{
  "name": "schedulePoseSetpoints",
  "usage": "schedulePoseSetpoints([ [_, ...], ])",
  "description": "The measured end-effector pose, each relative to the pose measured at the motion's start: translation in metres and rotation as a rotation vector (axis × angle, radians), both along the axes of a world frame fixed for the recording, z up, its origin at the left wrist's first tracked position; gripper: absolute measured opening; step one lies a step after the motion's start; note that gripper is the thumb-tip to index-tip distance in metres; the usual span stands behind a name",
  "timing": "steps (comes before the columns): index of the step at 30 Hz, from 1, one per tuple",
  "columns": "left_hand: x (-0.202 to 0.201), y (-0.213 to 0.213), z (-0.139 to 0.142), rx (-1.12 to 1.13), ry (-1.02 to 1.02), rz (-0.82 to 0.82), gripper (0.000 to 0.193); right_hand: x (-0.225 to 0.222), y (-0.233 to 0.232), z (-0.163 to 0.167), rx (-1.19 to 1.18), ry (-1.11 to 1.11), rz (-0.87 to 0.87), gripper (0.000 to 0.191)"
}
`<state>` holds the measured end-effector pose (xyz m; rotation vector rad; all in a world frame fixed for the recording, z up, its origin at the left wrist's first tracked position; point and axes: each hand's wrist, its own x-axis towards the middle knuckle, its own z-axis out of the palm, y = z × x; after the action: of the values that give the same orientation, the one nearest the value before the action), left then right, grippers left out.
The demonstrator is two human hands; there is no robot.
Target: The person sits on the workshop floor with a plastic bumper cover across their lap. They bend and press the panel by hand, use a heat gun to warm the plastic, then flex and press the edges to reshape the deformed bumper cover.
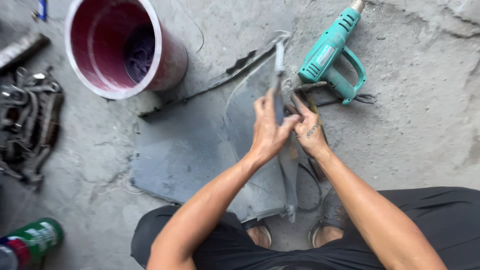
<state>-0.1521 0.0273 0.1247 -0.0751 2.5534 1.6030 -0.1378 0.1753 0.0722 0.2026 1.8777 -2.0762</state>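
A large grey plastic panel [190, 150] stands tilted on the concrete floor between my knees. Its upper edge [279, 65] rises toward the top of the view. My left hand [267, 131] grips that raised edge from the left, fingers wrapped over it. My right hand [308, 131] pinches the same edge from the right, thumb and fingers pressed against it, touching my left hand. A teal heat gun [332, 55] lies on the floor just beyond my right hand.
A red bucket with a white rim [160, 65] lies on its side at the upper left. A pile of dark metal parts [30, 125] sits at the left edge. A green spray can [32, 240] lies at the lower left.
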Motion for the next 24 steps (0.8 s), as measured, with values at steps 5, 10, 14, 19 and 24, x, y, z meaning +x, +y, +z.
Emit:
schedulePoseSetpoints([
  [5, 0.007, -0.028, 0.053, 0.001, 0.084, 0.223, 0.042, -0.007, -0.008, 0.052, -0.145, -0.131, 0.089, 0.076],
  [10, 0.023, -0.054, 0.11, 0.256, -0.059, 0.476, 0.04, -0.002, -0.024, 0.105, -0.055, -0.045, 0.413, 0.069],
  [14, 0.032, -0.076, 0.169, 0.203, 0.009, 0.601, 0.046, -0.003, -0.04, 0.136, 0.035, 0.148, 0.536, 0.073],
  [19, 0.06, -0.077, 0.219, 0.213, 0.03, 0.674, 0.055, 0.008, -0.053, 0.166, -0.194, 0.2, 0.591, 0.075],
  [24, 0.074, -0.069, 0.259, 0.113, 0.123, 0.747, 0.039, 0.008, -0.055, 0.173, -0.347, 0.163, 0.665, 0.067],
])
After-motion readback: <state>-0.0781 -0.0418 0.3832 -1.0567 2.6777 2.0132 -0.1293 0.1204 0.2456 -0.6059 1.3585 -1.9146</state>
